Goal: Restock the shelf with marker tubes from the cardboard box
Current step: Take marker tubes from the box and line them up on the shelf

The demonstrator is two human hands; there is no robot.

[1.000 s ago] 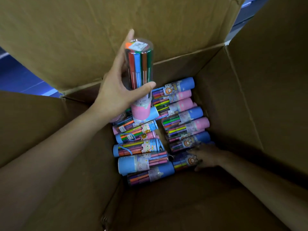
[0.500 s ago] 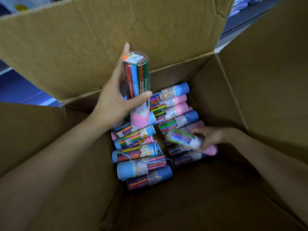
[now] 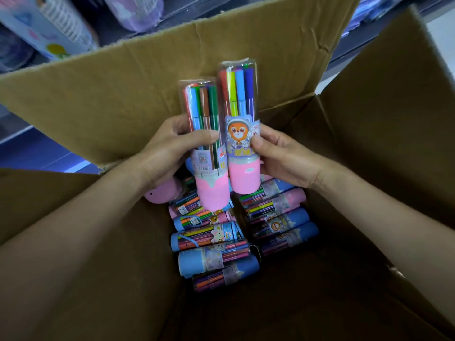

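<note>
Above the open cardboard box [image 3: 369,148] I have both hands raised, each clasping one marker tube upright with its pink cap pointing down. My left hand [image 3: 170,153] is wrapped around the left tube [image 3: 205,148], thumb laid across its clear front; through the plastic I can see blue, brown and green markers. My right hand [image 3: 283,158] grips the right tube [image 3: 242,134] from its outer side, thumb pressed on the label with the orange cartoon animal; red, yellow-green, light blue and dark blue markers show inside it. These two tubes stand side by side, touching or very nearly so, in front of the box's far flap [image 3: 147,94].

Down on the box floor lie the remaining marker tubes [image 3: 216,244], all on their sides in two stacked columns against the far wall. I count about five visible in the left column and about four in the right, some capped blue, some pink; my hands and the held tubes hide the far ends of both columns, so the count is not sure. One more pink cap [image 3: 162,194] peeks out just below my left wrist. The near half of the box floor [image 3: 283,303] is bare cardboard in shadow.

Beyond the far flap, at the upper left, I see blurred packaged goods [image 3: 49,25] on a shelf [image 3: 266,3]; I cannot make out what they are.
</note>
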